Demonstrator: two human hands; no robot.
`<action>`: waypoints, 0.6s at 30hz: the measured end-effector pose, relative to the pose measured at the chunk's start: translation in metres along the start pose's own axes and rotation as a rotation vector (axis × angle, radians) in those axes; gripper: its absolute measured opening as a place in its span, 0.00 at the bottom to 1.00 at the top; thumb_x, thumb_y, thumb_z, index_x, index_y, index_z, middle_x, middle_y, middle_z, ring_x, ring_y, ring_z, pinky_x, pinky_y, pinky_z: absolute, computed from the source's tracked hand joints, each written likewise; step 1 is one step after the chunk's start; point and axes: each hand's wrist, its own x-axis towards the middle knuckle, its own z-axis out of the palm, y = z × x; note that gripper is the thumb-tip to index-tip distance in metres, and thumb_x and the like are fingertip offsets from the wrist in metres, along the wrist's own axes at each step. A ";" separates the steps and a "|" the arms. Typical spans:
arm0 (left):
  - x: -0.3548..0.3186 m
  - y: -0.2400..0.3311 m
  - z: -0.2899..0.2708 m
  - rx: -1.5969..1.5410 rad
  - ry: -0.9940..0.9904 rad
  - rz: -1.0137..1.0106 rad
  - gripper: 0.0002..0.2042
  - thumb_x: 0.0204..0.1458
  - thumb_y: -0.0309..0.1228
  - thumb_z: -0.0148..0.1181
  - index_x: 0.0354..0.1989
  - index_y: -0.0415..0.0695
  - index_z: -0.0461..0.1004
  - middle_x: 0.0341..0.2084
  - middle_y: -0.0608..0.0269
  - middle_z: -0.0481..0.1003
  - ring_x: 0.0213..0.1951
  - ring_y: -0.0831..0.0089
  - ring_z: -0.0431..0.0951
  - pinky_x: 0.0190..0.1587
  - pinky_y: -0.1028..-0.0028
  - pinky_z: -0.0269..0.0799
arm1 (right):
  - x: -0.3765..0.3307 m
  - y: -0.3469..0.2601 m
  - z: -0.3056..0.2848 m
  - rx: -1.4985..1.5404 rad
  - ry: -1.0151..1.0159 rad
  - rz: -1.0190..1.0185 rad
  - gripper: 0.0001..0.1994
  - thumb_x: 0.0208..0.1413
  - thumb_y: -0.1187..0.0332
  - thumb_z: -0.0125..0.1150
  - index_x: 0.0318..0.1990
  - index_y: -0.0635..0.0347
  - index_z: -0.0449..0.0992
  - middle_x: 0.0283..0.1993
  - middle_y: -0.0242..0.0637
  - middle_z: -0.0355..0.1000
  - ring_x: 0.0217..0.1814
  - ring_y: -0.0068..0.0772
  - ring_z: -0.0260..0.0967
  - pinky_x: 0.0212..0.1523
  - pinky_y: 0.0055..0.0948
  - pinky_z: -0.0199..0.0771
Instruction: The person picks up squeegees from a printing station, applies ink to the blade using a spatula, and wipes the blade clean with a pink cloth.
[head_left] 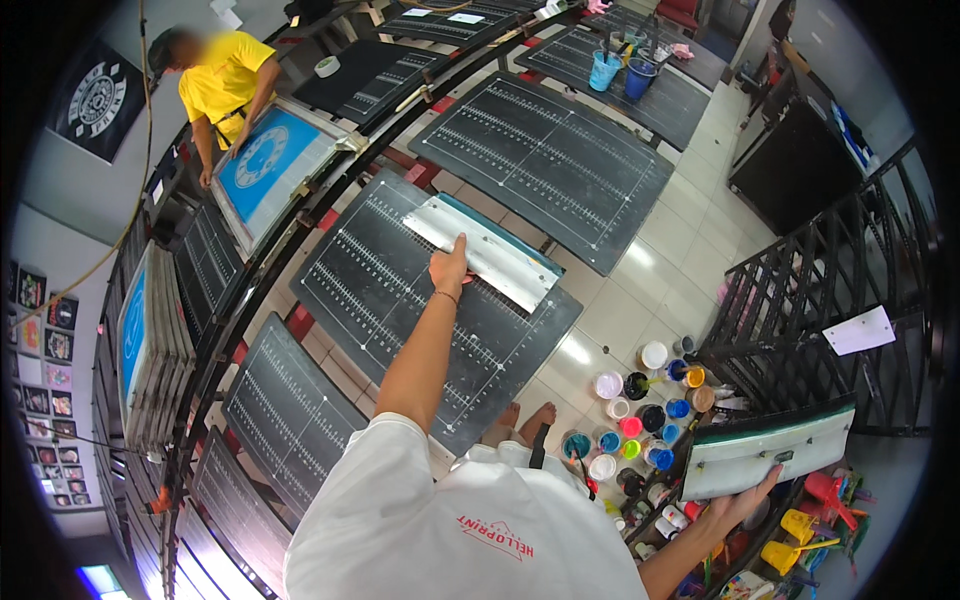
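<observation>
Left hand is out at mid-frame, its fingers curled and clamped on the near edge of a long squeegee, which lies flat and slanted on the dark gridded counter just above the knuckles. Over at the lower right of the frame, the right hand grips a second squeegee from below, thumb up on its face, fingers wrapped behind its lower edge, blade held clear above the paint pots on the floor. Upper left, another person in a yellow shirt leans over a blue printing screen.
</observation>
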 end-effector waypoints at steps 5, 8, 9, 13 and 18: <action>0.007 -0.007 0.007 -0.034 -0.028 0.043 0.36 0.49 0.53 0.63 0.46 0.22 0.71 0.38 0.43 0.77 0.28 0.63 0.82 0.19 0.70 0.80 | 0.001 0.000 -0.007 -0.010 0.008 -0.013 0.31 0.63 0.49 0.51 0.68 0.56 0.55 0.68 0.39 0.57 0.67 0.40 0.56 0.68 0.43 0.53; -0.003 0.008 0.010 -0.019 -0.047 0.022 0.37 0.51 0.54 0.61 0.45 0.21 0.70 0.37 0.44 0.76 0.28 0.60 0.81 0.18 0.68 0.80 | -0.013 -0.001 0.006 0.025 0.075 0.009 0.32 0.63 0.46 0.47 0.68 0.57 0.55 0.67 0.40 0.59 0.67 0.43 0.58 0.68 0.45 0.56; 0.000 0.003 0.003 -0.090 -0.054 0.031 0.37 0.52 0.57 0.58 0.42 0.22 0.70 0.33 0.45 0.75 0.26 0.61 0.81 0.17 0.67 0.80 | -0.012 -0.003 0.010 -0.031 0.092 0.008 0.32 0.63 0.45 0.46 0.67 0.57 0.56 0.66 0.41 0.61 0.67 0.43 0.59 0.68 0.45 0.57; -0.028 -0.003 -0.018 -0.184 0.106 0.020 0.27 0.61 0.53 0.47 0.32 0.34 0.66 0.26 0.56 0.70 0.24 0.69 0.74 0.24 0.71 0.76 | -0.002 -0.004 -0.010 0.092 -0.002 -0.034 0.30 0.63 0.48 0.49 0.64 0.62 0.60 0.63 0.42 0.64 0.64 0.42 0.61 0.68 0.42 0.57; -0.138 -0.018 -0.014 -0.242 -0.280 0.494 0.12 0.65 0.38 0.46 0.30 0.45 0.65 0.19 0.71 0.63 0.22 0.81 0.63 0.23 0.76 0.62 | -0.019 -0.005 0.008 0.098 0.081 -0.210 0.26 0.64 0.53 0.48 0.63 0.59 0.61 0.62 0.40 0.65 0.64 0.40 0.62 0.67 0.41 0.58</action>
